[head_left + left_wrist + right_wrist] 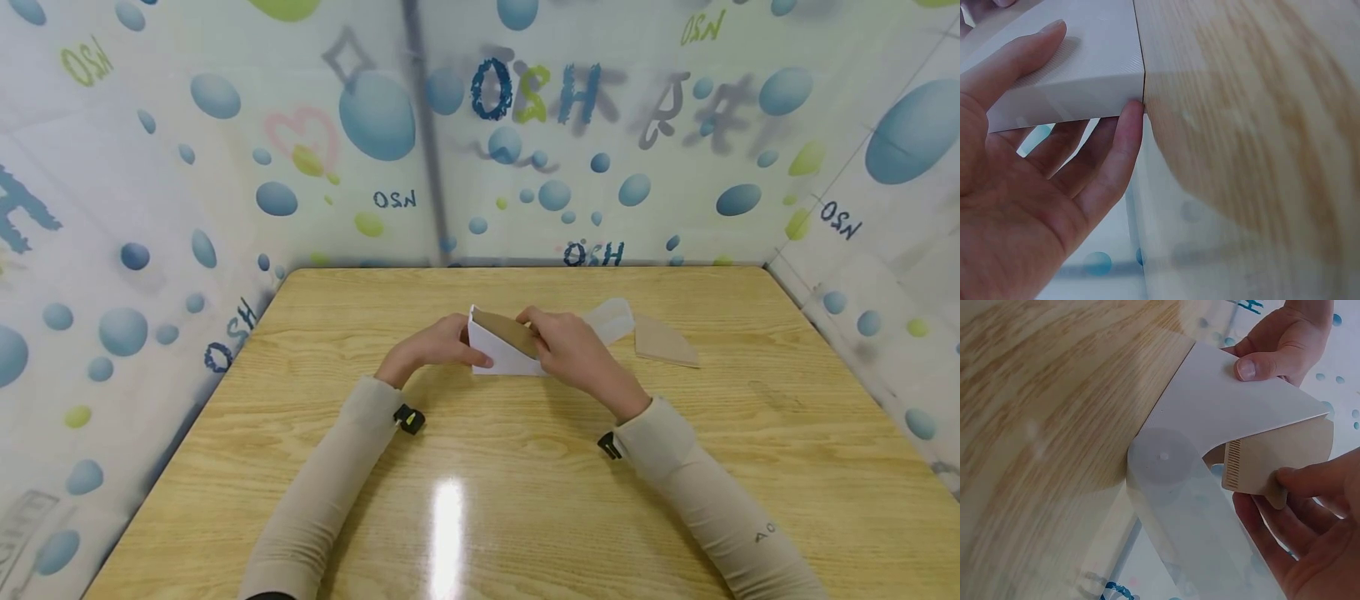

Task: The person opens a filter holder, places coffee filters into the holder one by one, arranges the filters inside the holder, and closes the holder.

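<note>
I have the left hand gripping the left end of the white box (501,356) on the desk (525,492), thumb on its near face. My right hand (576,348) pinches brown papers (504,327) in the box's top. At right I see a clear cover (613,319) and a brown wedge (663,342).

Behind the table's (540,517) far edge, the wall sheet (337,237) bore "H2O" in mirror writing, large in blue and green, repeated smaller, also past the left and right edges. The right sleeve (712,492) carried small letters resembling "AO".
</note>
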Demonstrator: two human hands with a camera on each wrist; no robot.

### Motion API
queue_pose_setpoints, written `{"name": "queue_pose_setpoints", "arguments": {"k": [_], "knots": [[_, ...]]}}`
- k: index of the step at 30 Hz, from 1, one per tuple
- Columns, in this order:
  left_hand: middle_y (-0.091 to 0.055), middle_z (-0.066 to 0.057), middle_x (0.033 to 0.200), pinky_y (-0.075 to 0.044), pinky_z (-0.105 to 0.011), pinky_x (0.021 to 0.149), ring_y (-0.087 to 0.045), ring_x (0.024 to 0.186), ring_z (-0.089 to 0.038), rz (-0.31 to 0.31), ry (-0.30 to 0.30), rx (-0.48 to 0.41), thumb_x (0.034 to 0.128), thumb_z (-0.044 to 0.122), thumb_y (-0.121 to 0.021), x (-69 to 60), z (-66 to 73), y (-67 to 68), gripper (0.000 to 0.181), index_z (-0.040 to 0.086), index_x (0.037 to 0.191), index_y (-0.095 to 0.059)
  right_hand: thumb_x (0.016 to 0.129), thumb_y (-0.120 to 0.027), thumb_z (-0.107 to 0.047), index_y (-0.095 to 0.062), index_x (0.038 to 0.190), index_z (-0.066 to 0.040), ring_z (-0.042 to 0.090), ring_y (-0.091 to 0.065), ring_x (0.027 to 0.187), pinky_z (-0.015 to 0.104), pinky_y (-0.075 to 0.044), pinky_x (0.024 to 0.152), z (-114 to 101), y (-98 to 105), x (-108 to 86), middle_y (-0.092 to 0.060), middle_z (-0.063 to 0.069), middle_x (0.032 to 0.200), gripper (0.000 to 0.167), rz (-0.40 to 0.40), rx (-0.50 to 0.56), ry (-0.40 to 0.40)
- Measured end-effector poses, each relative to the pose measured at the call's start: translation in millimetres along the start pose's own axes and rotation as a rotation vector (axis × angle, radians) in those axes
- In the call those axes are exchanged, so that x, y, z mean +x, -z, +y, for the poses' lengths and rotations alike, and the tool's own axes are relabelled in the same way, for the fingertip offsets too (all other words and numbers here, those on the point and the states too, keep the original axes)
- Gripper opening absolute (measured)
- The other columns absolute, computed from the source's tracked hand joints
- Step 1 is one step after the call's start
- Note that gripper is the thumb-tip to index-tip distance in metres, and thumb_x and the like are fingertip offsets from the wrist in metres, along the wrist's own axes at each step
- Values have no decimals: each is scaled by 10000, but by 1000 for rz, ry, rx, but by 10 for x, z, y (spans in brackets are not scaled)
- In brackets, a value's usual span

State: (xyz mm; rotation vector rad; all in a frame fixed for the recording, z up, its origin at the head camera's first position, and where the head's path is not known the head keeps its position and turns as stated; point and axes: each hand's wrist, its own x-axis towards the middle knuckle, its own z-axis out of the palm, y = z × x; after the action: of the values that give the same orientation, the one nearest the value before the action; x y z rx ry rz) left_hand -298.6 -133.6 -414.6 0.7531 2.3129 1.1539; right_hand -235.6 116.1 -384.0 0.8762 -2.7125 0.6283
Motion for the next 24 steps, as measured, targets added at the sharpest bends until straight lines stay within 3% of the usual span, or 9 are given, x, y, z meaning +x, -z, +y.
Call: {"name": "queue_pose_setpoints", "arguments": {"k": [14, 24], "knots": [[-755, -113, 1081, -524, -286, 703, -674, 856, -146, 3, 6, -2, 899, 147, -786, 15, -22, -4, 339, 47, 1206, -683, 978, -635, -8, -691, 1167, -83, 248, -757, 887, 402, -614, 783, -7, -29, -4, -789, 120, 1044, 212, -48, 18, -12], [-750, -115, 1076, -525, -291, 699, -667, 849, -147, 2, 3, -12, 900, 147, -780, 12, -18, -5, 355, 41, 1222, -674, 970, -654, -19, -700, 1145, -71, 211, -720, 767, 372, -589, 708, -10, -48, -13, -782, 107, 971, 188, -19, -16, 32]]}}
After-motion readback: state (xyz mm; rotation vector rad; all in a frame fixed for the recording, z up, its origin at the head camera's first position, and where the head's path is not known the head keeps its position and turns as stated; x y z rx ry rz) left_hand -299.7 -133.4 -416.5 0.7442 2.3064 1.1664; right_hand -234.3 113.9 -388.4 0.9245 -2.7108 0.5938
